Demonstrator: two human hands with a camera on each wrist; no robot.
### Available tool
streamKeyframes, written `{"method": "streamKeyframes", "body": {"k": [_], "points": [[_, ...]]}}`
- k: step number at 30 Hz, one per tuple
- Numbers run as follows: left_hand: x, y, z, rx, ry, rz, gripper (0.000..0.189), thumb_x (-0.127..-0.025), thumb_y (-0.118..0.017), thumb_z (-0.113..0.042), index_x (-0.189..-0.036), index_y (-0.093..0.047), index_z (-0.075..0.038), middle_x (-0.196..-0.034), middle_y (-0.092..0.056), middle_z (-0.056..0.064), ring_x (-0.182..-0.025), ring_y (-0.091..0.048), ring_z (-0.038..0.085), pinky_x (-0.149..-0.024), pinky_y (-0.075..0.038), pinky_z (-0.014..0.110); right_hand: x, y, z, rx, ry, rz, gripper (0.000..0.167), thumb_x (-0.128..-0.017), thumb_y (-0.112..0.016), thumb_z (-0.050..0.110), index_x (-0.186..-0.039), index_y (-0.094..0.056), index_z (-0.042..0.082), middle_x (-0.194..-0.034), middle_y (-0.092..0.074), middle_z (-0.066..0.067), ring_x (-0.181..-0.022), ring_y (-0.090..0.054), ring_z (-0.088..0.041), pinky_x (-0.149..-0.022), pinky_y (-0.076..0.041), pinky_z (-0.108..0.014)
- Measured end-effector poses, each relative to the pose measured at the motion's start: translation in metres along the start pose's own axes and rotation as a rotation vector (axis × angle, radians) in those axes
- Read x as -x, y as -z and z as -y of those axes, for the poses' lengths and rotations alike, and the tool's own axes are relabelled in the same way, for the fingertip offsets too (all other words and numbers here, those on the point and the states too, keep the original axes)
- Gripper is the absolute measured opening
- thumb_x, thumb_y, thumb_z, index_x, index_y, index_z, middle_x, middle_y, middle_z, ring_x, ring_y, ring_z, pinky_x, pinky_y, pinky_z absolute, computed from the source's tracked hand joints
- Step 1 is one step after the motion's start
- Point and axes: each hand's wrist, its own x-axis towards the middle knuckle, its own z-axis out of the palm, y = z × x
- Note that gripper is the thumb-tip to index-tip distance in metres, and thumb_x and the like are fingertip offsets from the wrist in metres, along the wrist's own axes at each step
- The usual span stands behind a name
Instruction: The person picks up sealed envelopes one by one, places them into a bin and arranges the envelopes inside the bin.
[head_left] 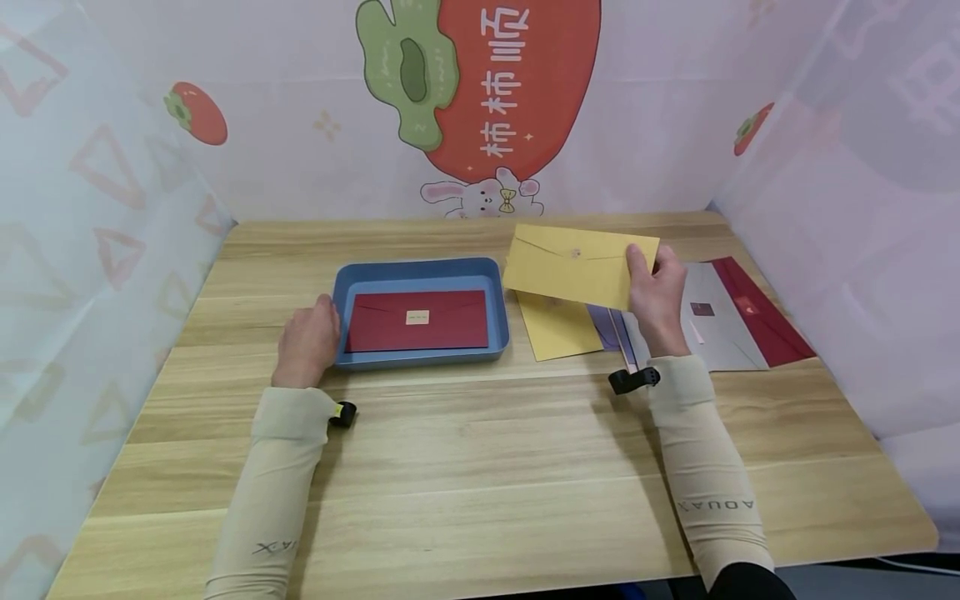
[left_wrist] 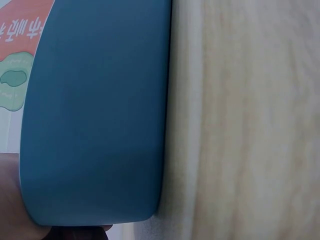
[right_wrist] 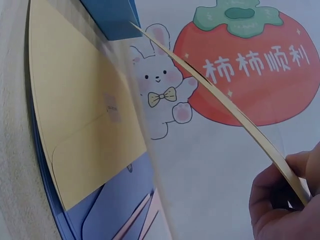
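My right hand (head_left: 660, 296) pinches a yellow envelope (head_left: 562, 262) by its right end and holds it up off the table. In the right wrist view this raised envelope (right_wrist: 240, 117) shows edge-on between thumb and fingers. My left hand (head_left: 306, 343) grips the left end of a blue tray (head_left: 420, 360), whose outer wall fills much of the left wrist view. A dark red envelope (head_left: 457, 321) with a pale label lies in the tray. Below the raised envelope, a second yellow envelope (head_left: 558, 329) overlaps a purple envelope (head_left: 607, 327).
At the right lie a white envelope (head_left: 723, 321) with a dark square label and another red envelope (head_left: 757, 304). The wooden table (head_left: 465, 467) meets a printed cloth backdrop (head_left: 285, 167) behind and at both sides.
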Motion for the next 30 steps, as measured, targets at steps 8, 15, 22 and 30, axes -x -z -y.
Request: {"method": "streamKeyframes", "body": {"k": [8,15,22,30], "points": [[0.001,0.0,0.001,0.002,-0.015,-0.006,0.033,-0.115,-0.031,-0.022,-0.118,-0.05,0.005,-0.099,-0.063,0.035,-0.085,-0.065,0.048,-0.069,-0.053,0.058,-0.004,0.006,0.001,-0.014,-0.055,0.005,0.04,-0.107,-0.057,0.045,-0.117,-0.066,0.008,-0.089,-0.062,0.001,-0.072,-0.066,-0.006,-0.061,-0.057,-0.019],[0.0,0.001,0.002,0.007,-0.023,-0.004,0.033,-0.115,-0.032,-0.021,-0.119,-0.05,0.006,-0.099,-0.063,0.036,-0.085,-0.065,0.048,-0.068,-0.053,0.058,-0.002,0.008,0.006,-0.029,-0.091,0.053,0.038,-0.108,-0.056,0.046,-0.119,-0.064,0.01,-0.093,-0.062,0.001,-0.073,-0.067,-0.006,-0.062,-0.058,-0.02],[0.0,0.004,0.002,0.003,-0.014,0.006,0.033,-0.115,-0.031,-0.021,-0.12,-0.05,0.005,-0.101,-0.064,0.038,-0.09,-0.066,0.053,-0.072,-0.054,0.061,0.002,0.001,0.009,-0.051,-0.089,0.107,0.033,-0.108,-0.058,0.041,-0.113,-0.061,0.008,-0.105,-0.055,0.005,-0.075,-0.067,-0.005,-0.063,-0.058,-0.019],[0.0,0.004,0.0,0.002,-0.008,0.012,0.034,-0.114,-0.03,-0.022,-0.118,-0.05,0.005,-0.103,-0.064,0.039,-0.095,-0.067,0.056,-0.076,-0.054,0.063,0.006,-0.008,0.015,-0.033,-0.106,0.169,0.045,-0.109,-0.055,0.039,-0.125,-0.064,-0.002,-0.086,-0.066,0.007,-0.07,-0.07,-0.001,-0.063,-0.059,-0.02]]}}
